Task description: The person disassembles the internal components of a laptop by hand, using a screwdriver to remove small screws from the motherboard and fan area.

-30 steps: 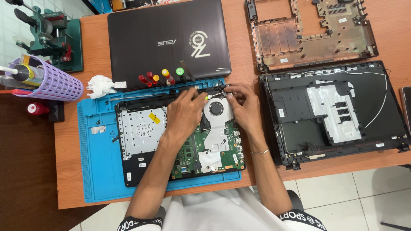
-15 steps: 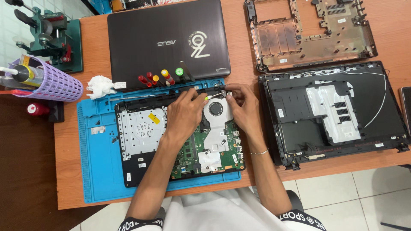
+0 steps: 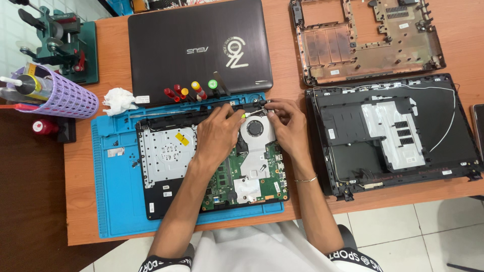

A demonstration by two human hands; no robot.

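Note:
An opened laptop base (image 3: 166,166) lies on a blue work mat (image 3: 116,201), with its green motherboard (image 3: 252,189) and round cooling fan (image 3: 255,127) exposed. My left hand (image 3: 219,133) rests over the board's upper middle and holds a small screwdriver with a yellow-green handle (image 3: 245,115), tip pointing right toward the top edge by the fan. My right hand (image 3: 287,123) sits just right of the fan, fingertips pinched at the same top edge near the screwdriver tip. What the fingers pinch is too small to tell.
A closed dark laptop (image 3: 199,48) lies behind the mat, with several coloured-handled screwdrivers (image 3: 191,91) along its front edge. A bare bottom shell (image 3: 370,38) and a black lid assembly (image 3: 398,133) sit right. A purple basket (image 3: 55,95), crumpled tissue (image 3: 118,100) and green vise (image 3: 63,43) stand left.
Both hands stay at the top edge near the fan; only slight finger shifts are visible.

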